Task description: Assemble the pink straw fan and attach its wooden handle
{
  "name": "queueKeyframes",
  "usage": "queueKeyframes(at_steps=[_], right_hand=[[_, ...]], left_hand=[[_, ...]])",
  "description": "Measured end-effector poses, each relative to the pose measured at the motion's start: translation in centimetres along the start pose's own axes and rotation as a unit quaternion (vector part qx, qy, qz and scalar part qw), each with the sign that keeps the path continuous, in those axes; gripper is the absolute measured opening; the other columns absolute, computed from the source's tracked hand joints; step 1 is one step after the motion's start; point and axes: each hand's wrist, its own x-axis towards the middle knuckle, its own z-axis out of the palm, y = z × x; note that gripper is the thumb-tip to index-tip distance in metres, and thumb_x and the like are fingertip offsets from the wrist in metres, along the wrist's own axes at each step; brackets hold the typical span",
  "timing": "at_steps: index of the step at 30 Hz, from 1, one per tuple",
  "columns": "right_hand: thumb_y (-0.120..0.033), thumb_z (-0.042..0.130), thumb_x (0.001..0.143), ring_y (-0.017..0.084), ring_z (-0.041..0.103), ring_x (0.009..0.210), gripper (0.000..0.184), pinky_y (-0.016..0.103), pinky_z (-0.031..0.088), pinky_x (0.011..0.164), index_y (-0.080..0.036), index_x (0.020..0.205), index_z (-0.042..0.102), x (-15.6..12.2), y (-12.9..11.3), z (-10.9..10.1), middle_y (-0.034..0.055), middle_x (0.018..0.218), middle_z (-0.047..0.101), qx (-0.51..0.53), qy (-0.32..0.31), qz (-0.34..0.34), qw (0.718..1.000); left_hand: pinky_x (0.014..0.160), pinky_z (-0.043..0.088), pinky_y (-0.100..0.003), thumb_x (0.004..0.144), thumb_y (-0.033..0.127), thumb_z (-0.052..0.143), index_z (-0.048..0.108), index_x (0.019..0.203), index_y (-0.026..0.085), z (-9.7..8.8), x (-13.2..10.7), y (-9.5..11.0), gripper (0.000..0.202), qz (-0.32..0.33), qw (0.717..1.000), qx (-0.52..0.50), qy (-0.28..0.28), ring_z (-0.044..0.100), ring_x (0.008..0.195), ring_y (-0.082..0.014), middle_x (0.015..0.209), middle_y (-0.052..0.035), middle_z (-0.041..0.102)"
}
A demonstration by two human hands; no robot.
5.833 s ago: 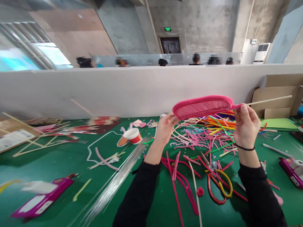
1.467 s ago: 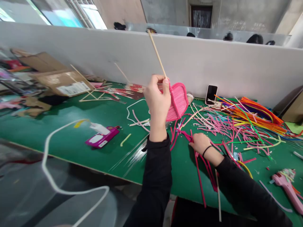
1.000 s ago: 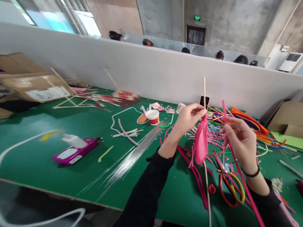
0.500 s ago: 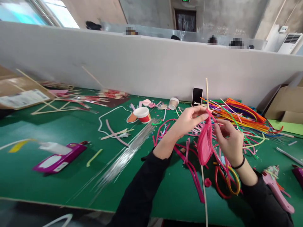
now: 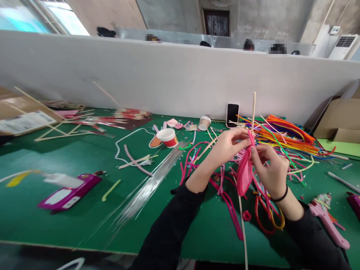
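Observation:
A petal-shaped piece of pink pipe cleaners (image 5: 244,175) hangs along a thin wooden stick (image 5: 254,108) above the table. My left hand (image 5: 229,148) pinches the top of this piece beside the stick, thumb and forefinger together. Just below and to the right, my right hand (image 5: 270,165) is closed on the upper edge of the same piece. The stick pokes out above my fingers, and its lower part runs down past the table's front edge. Loose pink pipe cleaners (image 5: 232,215) and a small dark pink curl (image 5: 246,215) lie underneath.
Colourful pipe cleaners (image 5: 292,138) heap at the back right near a phone (image 5: 232,115). A red-and-white cup (image 5: 168,138) and metal wires (image 5: 152,183) lie left of my arm. A purple glue gun (image 5: 70,191) is further left; a pink tool (image 5: 330,227) lies right.
My right hand has moved slightly left, closer to my left hand and the pink piece. The stick's top has shifted right and stands more upright. The view has turned a little.

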Motion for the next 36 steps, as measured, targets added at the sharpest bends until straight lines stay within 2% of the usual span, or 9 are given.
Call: queueKeyframes(at_steps=[4,7,12,17,22,27,31,36], right_hand=[[-0.028,0.06,0.092,0.009,0.064,0.046,0.016,0.019,0.045,0.049,-0.02,0.078,0.062,0.1,0.0,0.2,-0.0029,0.059,0.07,-0.019,0.008,-0.006,1.0],[-0.028,0.057,0.093,0.01,0.065,0.048,0.019,0.019,0.047,0.05,-0.02,0.076,0.06,0.1,-0.1,0.3,-0.0017,0.061,0.07,-0.018,0.011,-0.004,1.0],[-0.029,0.055,0.093,0.01,0.065,0.048,0.02,0.019,0.047,0.05,-0.02,0.076,0.06,-0.1,-0.2,0.5,-0.0016,0.061,0.07,-0.017,0.005,-0.01,1.0],[-0.028,0.055,0.093,0.01,0.066,0.05,0.018,0.019,0.048,0.051,-0.02,0.077,0.059,-0.2,-0.1,0.5,-0.0017,0.062,0.069,-0.02,0.001,-0.02,1.0],[-0.024,0.055,0.091,0.009,0.062,0.046,0.015,0.019,0.045,0.047,-0.021,0.077,0.054,-0.4,-0.4,0.3,-0.004,0.058,0.065,-0.054,0.028,-0.044,0.997],[-0.024,0.053,0.093,0.012,0.064,0.047,0.012,0.021,0.043,0.047,-0.02,0.082,0.054,-0.7,-0.6,0.2,-0.0022,0.061,0.067,-0.093,0.02,-0.064,0.993],[-0.024,0.053,0.094,0.012,0.064,0.047,0.012,0.022,0.04,0.045,-0.019,0.083,0.054,-0.6,-0.4,0.2,-0.0014,0.061,0.067,-0.102,0.018,-0.066,0.992],[-0.025,0.051,0.094,0.011,0.063,0.046,0.014,0.021,0.039,0.044,-0.019,0.081,0.053,-0.4,-0.3,0.1,-0.0019,0.061,0.067,-0.108,0.016,-0.068,0.992]], left_hand=[[0.094,0.052,-0.036,0.081,0.02,0.067,0.07,0.102,0.017,0.1,-0.1,0.1,0.022,-0.005,0.999,-0.046,-0.003,0.068,0.102,-0.0214,0.102,-0.0077,0.075],[0.09,0.054,-0.035,0.082,0.028,0.068,0.073,0.096,0.018,0.2,-0.1,0.1,0.017,-0.005,0.998,-0.062,0.004,0.068,0.1,-0.0216,0.1,-0.0072,0.075],[0.083,0.054,-0.031,0.084,0.041,0.069,0.075,0.086,0.018,0.6,0.0,0.0,0.024,-0.014,0.997,-0.068,0.021,0.068,0.093,-0.0192,0.095,-0.0061,0.074],[0.083,0.054,-0.032,0.078,0.042,0.077,0.07,0.088,0.018,1.0,0.1,-0.2,0.027,-0.012,0.994,-0.106,0.036,0.069,0.085,-0.0177,0.087,-0.0041,0.073],[0.081,0.054,-0.03,0.076,0.039,0.079,0.063,0.086,0.02,1.9,-0.2,0.0,0.027,0.0,0.991,-0.1,0.087,0.069,0.078,-0.0152,0.081,-0.0004,0.07],[0.081,0.055,-0.031,0.079,0.039,0.076,0.07,0.09,0.02,2.5,-0.5,0.3,0.023,0.009,0.991,-0.082,0.106,0.07,0.087,-0.0189,0.092,-0.0043,0.074],[0.091,0.053,-0.033,0.084,0.031,0.07,0.076,0.094,0.021,2.6,-0.6,0.3,0.015,0.025,0.991,-0.099,0.087,0.069,0.1,-0.0207,0.106,-0.0058,0.076],[0.093,0.052,-0.034,0.083,0.032,0.071,0.078,0.099,0.02,2.6,-0.6,0.4,0.021,0.016,0.993,-0.094,0.068,0.069,0.103,-0.0221,0.109,-0.0072,0.077]])
